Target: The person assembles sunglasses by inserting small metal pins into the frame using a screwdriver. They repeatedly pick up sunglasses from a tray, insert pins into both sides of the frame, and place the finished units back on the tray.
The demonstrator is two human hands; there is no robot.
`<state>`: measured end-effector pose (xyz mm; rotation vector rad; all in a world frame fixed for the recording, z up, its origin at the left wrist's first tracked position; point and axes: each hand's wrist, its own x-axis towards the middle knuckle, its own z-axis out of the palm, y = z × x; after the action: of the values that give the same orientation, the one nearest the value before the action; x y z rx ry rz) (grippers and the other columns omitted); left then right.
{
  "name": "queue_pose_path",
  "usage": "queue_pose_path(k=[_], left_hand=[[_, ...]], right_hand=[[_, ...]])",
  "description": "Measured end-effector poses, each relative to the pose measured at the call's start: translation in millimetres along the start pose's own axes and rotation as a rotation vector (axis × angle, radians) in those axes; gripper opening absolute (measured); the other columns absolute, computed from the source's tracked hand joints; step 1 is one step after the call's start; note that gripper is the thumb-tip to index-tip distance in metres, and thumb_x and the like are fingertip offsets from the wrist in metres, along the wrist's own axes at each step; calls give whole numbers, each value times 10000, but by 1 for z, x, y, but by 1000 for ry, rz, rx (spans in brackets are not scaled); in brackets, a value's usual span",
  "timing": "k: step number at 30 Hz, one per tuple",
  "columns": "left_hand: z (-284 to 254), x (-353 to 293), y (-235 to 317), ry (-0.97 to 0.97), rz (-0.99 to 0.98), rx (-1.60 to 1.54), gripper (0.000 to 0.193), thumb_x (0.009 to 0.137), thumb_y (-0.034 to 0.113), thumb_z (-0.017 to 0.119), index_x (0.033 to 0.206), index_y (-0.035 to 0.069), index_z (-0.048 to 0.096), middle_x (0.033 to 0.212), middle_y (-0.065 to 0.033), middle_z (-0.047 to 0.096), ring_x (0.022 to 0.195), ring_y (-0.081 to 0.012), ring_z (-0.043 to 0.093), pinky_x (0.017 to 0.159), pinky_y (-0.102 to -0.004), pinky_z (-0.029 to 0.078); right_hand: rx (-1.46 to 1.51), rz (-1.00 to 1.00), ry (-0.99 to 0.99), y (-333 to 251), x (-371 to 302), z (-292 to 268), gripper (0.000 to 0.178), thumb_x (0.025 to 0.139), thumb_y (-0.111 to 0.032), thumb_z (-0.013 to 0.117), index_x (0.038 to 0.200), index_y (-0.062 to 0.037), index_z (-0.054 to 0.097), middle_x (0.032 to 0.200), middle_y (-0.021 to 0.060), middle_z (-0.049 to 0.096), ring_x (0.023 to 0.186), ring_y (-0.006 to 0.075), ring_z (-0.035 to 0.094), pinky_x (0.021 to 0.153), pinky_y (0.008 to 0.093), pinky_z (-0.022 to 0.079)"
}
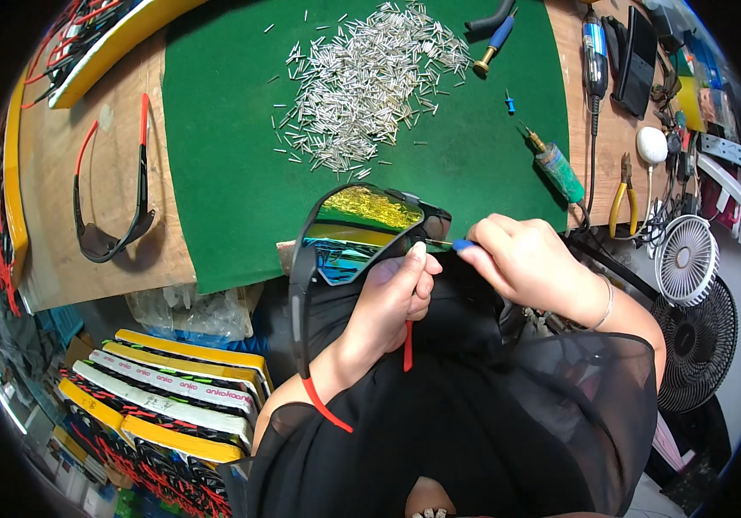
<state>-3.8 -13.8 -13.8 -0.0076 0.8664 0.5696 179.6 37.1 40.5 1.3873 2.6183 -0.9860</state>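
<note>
Sunglasses [357, 229] with mirrored yellow-blue lenses, a black frame and red temple tips are held over the near edge of the green mat. My left hand [395, 298] pinches the frame near its right-hand hinge. In my right hand [522, 259] is a small screwdriver [463, 245] with a blue handle. Its thin shaft points left to the hinge by my left thumb; the tip's exact contact is too small to make out. Beyond the glasses, a heap of small silvery screw-like pins [370, 86] lies spread on the green mat [224, 173].
Another pair of sunglasses [110, 242] lies at the left. To the right are a green-handled tool [558, 173], a blue-handled tool [500, 33], yellow-handled cutters [624, 197] and a white fan [687, 261]. Yellow-edged boxes [180, 350] holding glasses stand at lower left.
</note>
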Motion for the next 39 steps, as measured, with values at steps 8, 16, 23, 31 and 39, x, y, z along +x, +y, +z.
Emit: queue_pose_path(k=[8, 16, 23, 31, 39], left_hand=[[1, -1, 0, -5, -5, 12, 297, 952, 301, 366, 830, 59, 486, 558, 36, 377, 402, -34, 271, 389, -179, 216], [2, -2, 1, 19, -7, 8, 295, 952, 301, 366, 832, 60, 485, 564, 35, 384, 399, -33, 270, 384, -179, 215], [2, -1, 1, 16, -7, 9, 293, 951, 304, 368, 835, 62, 484, 559, 37, 382, 396, -33, 266, 382, -179, 211], [4, 0, 1, 22, -5, 6, 300, 953, 305, 361, 832, 58, 480, 552, 37, 372, 395, -33, 263, 383, -179, 207], [2, 0, 0, 25, -11, 1, 301, 955, 298, 356, 831, 56, 484, 554, 35, 377, 393, -34, 264, 383, -181, 210]], right_hand=[[-34, 16, -2, 0, -3, 4, 245, 786, -206, 609, 879, -31, 464, 774, 131, 518, 577, 294, 559, 498, 363, 459], [-9, -3, 33, 0, -1, 3, 256, 792, -230, 606, 854, -27, 464, 712, 130, 508, 556, 293, 549, 489, 359, 458], [204, 35, 121, -5, 0, 1, 314, 773, -233, 639, 906, -20, 450, 721, 132, 540, 575, 296, 576, 494, 342, 470], [209, 20, 134, -5, -1, 0, 245, 774, -190, 622, 862, -26, 464, 727, 138, 529, 572, 312, 557, 506, 372, 465], [120, -2, 30, -4, -3, -4, 317, 760, -206, 643, 912, -25, 433, 752, 143, 530, 589, 312, 559, 518, 375, 471]])
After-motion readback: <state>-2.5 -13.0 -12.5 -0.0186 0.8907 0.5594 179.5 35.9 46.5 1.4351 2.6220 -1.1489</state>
